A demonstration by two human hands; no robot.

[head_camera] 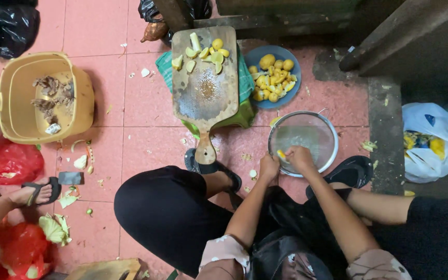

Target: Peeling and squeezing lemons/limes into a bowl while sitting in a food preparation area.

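I squat over a pink tiled floor. Both my hands meet at the near rim of a round metal strainer. My right hand is closed around a small yellow vegetable piece that peeks out at its left side. My left hand is curled into a fist right beside it; what it grips is hidden. Beyond the strainer a wooden cutting board carries cut yellow chunks at its far end. A blue plate next to the board is heaped with more yellow pieces.
A yellow basin with brown pieces stands at the left. A cleaver lies near another person's sandalled foot. Vegetable scraps, red bags, black bags and a white plastic bag ring the floor.
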